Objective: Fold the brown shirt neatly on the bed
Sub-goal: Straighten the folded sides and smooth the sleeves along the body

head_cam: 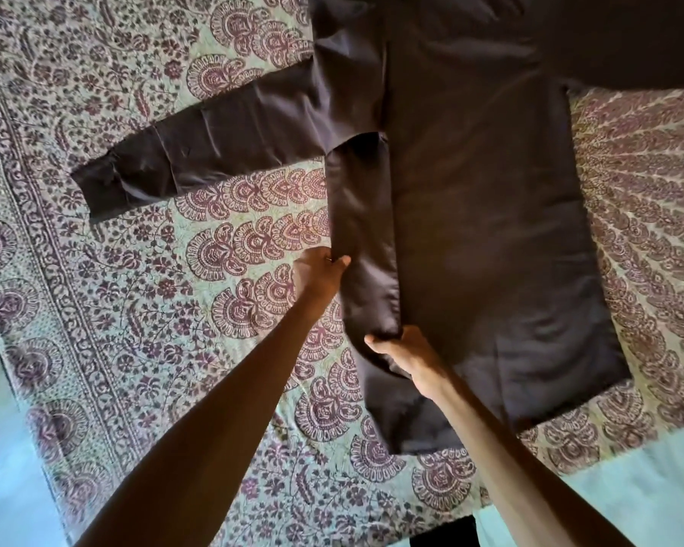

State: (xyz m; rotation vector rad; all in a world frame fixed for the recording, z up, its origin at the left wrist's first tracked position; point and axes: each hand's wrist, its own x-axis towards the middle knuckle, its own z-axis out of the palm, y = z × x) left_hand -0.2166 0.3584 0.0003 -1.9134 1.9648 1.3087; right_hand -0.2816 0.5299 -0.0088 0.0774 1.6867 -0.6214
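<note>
The brown shirt [486, 215] lies flat on the bed, long and dark, its body running from the top of the view toward me. Its left side is folded inward as a narrow strip [362, 230]. One sleeve [198, 152] stretches out to the left over the bedspread; the other runs off the top right. My left hand [320, 274] pinches the outer edge of the folded strip about halfway down. My right hand [407, 357] grips the strip's lower end near the hem, thumb on top.
A patterned maroon and pale green bedspread [135, 309] covers the bed. The bed's near edge runs diagonally across the bottom, with pale floor [1, 467] at lower left and a light surface [648, 487] at lower right.
</note>
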